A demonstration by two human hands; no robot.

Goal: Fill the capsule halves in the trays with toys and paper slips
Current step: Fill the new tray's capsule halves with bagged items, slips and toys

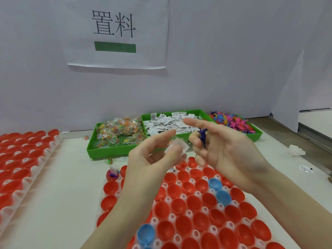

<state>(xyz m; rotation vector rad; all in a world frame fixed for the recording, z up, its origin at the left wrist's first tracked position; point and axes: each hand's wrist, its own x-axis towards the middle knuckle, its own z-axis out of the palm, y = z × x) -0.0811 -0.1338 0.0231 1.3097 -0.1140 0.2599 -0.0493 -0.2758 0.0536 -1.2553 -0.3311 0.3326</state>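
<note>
Both hands raised above the near capsule tray, each holding one fill item.

The left hand (152,155) pinches a small paper slip (177,148) between thumb and fingertips; the slip appears white and translucent, but motion blur hides any print. The right hand (222,150) holds a small dark purple toy figure (203,136) under curled fingers, with the index finger extended. Below, the white tray (212,229) carries open red capsule halves (197,203) and a few blue capsule halves (222,196), rims upward. One red half (112,174) at the far left corner contains a slip and a purple toy. Beyond the hands, a green bin (203,114) holds loose white slips, just beside a bin of bagged beads (116,132) and a pile of coloured figures (231,121).
</note>
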